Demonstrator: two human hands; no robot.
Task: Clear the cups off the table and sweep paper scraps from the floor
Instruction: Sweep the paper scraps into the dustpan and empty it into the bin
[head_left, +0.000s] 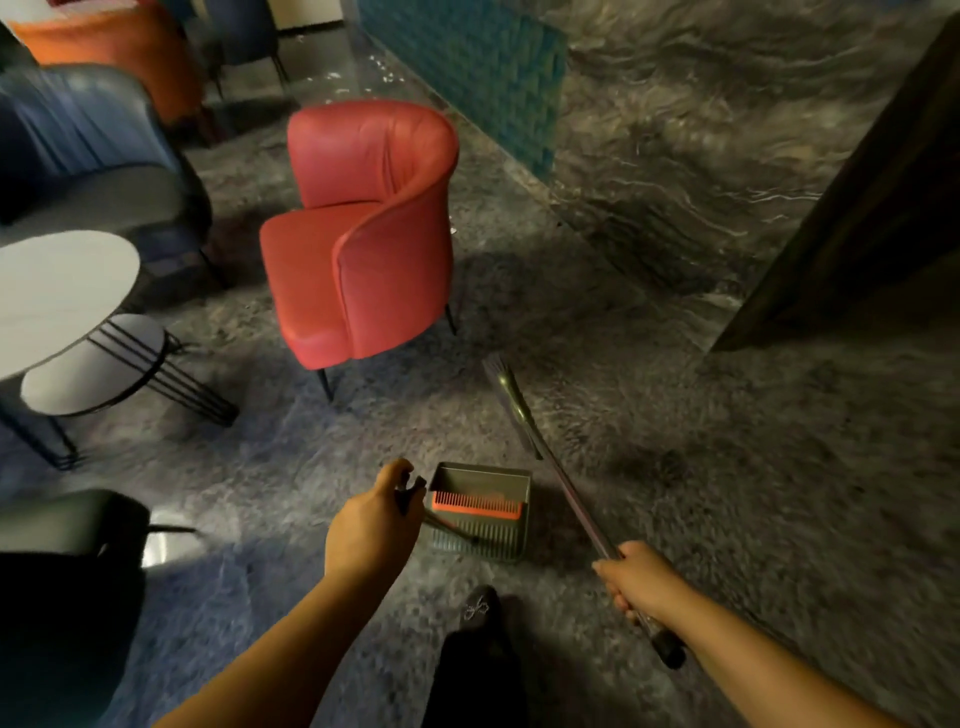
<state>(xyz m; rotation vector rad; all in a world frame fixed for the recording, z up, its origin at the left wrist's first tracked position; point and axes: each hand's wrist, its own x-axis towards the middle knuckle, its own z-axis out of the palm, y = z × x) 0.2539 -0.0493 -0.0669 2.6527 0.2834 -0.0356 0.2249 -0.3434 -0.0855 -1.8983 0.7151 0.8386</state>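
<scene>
Two hands are busy: the left hand (375, 525) curls around the dark handle top of the grey dustpan (480, 514), which sits on the floor just beside it, while the right hand (638, 578) grips the broom (540, 447) shaft, bristles angled to the far side of the pan. Open marble floor (753, 467) spreads right; the red chair (358, 228) and round white table (57, 296) crowd the left, with small pale scraps (387, 73) far off by the teal wall.

Dustpan handle (410, 496) mostly hidden inside left hand (371, 530).
</scene>
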